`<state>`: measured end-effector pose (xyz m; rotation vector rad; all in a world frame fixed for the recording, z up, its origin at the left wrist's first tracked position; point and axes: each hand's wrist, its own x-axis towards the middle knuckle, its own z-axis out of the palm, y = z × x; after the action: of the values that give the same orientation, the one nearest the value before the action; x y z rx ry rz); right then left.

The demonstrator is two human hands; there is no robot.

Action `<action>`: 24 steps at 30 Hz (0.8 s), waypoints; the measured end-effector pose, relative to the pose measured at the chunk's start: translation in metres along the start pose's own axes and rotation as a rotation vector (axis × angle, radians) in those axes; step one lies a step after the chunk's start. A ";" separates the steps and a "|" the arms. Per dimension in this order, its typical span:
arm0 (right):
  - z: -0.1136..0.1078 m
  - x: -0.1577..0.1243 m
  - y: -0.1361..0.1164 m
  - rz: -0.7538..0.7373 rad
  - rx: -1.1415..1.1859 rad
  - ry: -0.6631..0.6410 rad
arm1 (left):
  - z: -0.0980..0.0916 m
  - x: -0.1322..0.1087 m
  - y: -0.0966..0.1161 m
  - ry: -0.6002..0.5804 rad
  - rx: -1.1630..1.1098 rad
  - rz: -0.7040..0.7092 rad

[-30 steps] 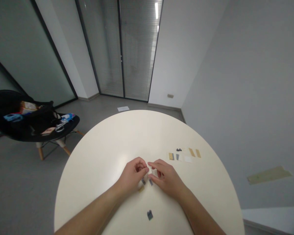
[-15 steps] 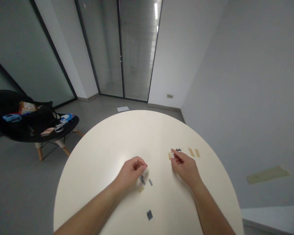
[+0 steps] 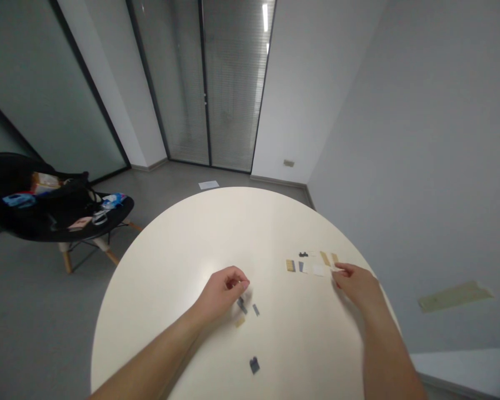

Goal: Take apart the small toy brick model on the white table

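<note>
Your left hand (image 3: 221, 295) rests curled on the round cream surface (image 3: 179, 250), with the thumb and fingertips drawn together; the fingers hide whatever lies between them, so this view cannot show whether they pinch anything small. Just below those fingertips lie a dark piece (image 3: 242, 305), a narrow gray strip (image 3: 255, 310) and a tan piece (image 3: 240, 321), and a dark square piece (image 3: 254, 365) lies apart from them, nearer you. Your right hand (image 3: 357, 283) is well to the right, with its fingers (image 3: 338, 269) reaching toward the far right end of a loose row of small flat pieces. They come just beside a white piece (image 3: 318, 270) and a tan strip (image 3: 335, 258), but you cannot tell whether they hold or touch anything. Farther left along the row lie another tan strip (image 3: 325, 258), a gray strip (image 3: 301, 266), a gold-tan piece (image 3: 290, 265) and a small black piece (image 3: 303, 254). Off to the far left stands a black chair (image 3: 45, 228) with packets and a bag on it, and a sheet of paper (image 3: 209, 185) lies on the floor beyond the surface.
</note>
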<state>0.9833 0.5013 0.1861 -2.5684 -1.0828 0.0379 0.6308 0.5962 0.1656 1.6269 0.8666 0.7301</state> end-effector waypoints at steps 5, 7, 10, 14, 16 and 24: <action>0.009 0.004 0.013 -0.053 -0.052 -0.079 | 0.000 -0.001 0.005 -0.006 0.002 -0.003; 0.010 0.006 0.014 -0.037 -0.045 -0.099 | 0.001 -0.001 0.006 -0.004 0.002 -0.003; 0.011 0.007 0.013 -0.009 -0.032 -0.118 | 0.000 -0.001 0.007 0.000 0.002 0.004; 0.011 0.008 0.011 0.007 -0.037 -0.145 | -0.001 0.000 0.004 -0.006 0.015 0.016; 0.012 0.008 0.010 0.005 -0.037 -0.144 | -0.001 0.000 0.003 -0.012 0.025 0.019; 0.015 0.008 0.012 -0.066 0.005 -0.039 | -0.008 0.000 0.007 -0.013 0.210 0.030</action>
<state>0.9946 0.5033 0.1692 -2.5362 -1.1790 0.0743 0.6256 0.5995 0.1739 1.8314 0.9368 0.6658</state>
